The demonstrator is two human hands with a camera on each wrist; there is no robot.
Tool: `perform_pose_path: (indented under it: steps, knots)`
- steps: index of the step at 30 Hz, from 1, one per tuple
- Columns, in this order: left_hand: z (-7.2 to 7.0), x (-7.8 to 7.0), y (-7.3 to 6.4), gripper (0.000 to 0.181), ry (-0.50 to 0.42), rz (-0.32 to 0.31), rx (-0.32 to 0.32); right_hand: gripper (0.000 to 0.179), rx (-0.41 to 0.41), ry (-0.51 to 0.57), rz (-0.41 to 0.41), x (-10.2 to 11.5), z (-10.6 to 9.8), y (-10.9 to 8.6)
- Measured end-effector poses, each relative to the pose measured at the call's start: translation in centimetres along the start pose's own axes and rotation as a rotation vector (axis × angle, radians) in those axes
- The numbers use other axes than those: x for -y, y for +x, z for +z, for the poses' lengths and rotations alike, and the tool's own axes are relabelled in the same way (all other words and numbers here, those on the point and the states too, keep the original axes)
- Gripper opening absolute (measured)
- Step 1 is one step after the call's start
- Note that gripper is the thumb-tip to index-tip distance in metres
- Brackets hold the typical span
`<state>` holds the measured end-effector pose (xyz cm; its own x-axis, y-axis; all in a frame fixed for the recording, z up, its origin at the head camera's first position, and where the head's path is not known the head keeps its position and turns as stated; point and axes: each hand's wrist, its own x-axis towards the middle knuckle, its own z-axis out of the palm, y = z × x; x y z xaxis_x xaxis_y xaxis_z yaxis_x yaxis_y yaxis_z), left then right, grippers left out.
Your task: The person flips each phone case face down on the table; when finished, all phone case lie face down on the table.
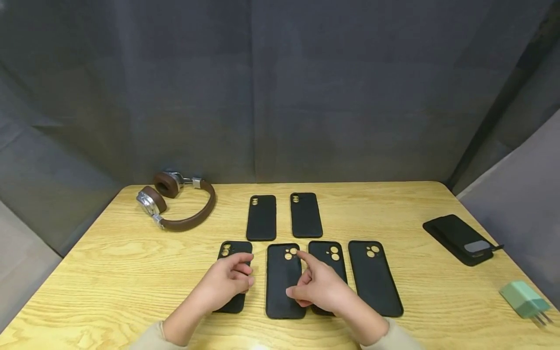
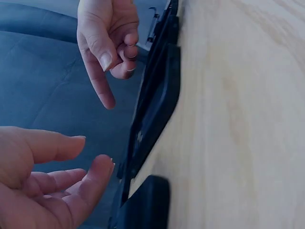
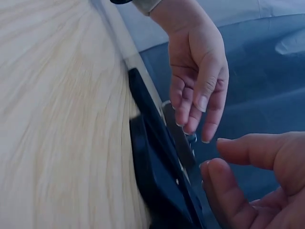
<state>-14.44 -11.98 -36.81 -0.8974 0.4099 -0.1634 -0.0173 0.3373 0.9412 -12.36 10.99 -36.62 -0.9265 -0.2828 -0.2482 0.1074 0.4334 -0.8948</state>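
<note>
Black phone cases lie in two rows on the wooden table in the head view. My left hand (image 1: pixel 223 283) hovers over the leftmost front case (image 1: pixel 233 305), fingers loosely bent and holding nothing. Beside it is a second front case (image 1: pixel 279 277), its raised rim facing up. My right hand (image 1: pixel 323 288) hangs between that one and a third front case (image 1: pixel 323 249), partly covering both. Its index finger extends toward the second case's camera holes. Both wrist views show bare fingers (image 2: pixel 71 191) and thumb apart, with nothing pinched.
Another case (image 1: pixel 377 282) ends the front row at right. Behind lie two more cases, one left (image 1: pixel 261 218) and one right (image 1: pixel 306 216). Brown headphones (image 1: pixel 188 222) rest at back left. A black flat item with a grey patch (image 1: pixel 457 238) and a green plug adapter (image 1: pixel 524 299) sit at right.
</note>
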Motion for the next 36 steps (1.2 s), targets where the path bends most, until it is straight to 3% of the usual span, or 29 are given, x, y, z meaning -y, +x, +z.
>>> perform_pose_path:
  steps: [7, 15, 26, 36]
  knots:
    - [1.3, 0.4, 0.9, 0.051, 0.126, 0.013, 0.012, 0.071, -0.037, -0.079, 0.011, -1.2, -0.8, -0.4]
    - [2.3, 0.6, 1.4, 0.051, 0.269, -0.010, 0.002, 0.067, -0.035, -0.190, -0.009, -1.6, -0.7, -0.1]
    - [3.1, 0.8, 2.1, 0.052, 0.291, -0.073, -0.014, 0.059, -0.033, -0.361, 0.067, -0.9, -0.3, 1.0]
    - [3.4, 0.2, 2.3, 0.049, 0.349, -0.074, -0.015, 0.050, -0.046, -0.543, 0.102, 0.2, 0.5, 1.5]
